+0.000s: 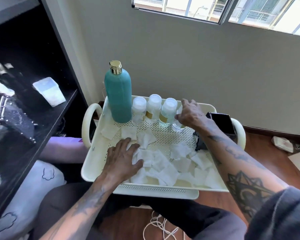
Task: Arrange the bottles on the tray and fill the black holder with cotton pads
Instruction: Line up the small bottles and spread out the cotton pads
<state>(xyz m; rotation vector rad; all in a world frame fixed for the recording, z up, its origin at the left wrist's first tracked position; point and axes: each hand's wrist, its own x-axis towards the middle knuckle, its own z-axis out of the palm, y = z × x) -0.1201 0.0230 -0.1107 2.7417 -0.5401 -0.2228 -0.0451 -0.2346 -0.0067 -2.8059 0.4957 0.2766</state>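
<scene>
Cream tray (pixel 87 163): teal bottle (pixel 118 97), three clear bottles in row at 12 o'clock. Right hand (pixel 190 113) clasps fourth bottle (pixel 177 126), extending row. Left hand (pixel 123 158) spread flat on cotton pads (pixel 163 163), gathering. Black holder (pixel 222 123) at 3 o'clock.

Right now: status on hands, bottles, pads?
Right hand gripping fourth small bottle at row's end beside teal bottle. Left hand flat on loose cotton pads in tray. Black holder behind right forearm.
</scene>
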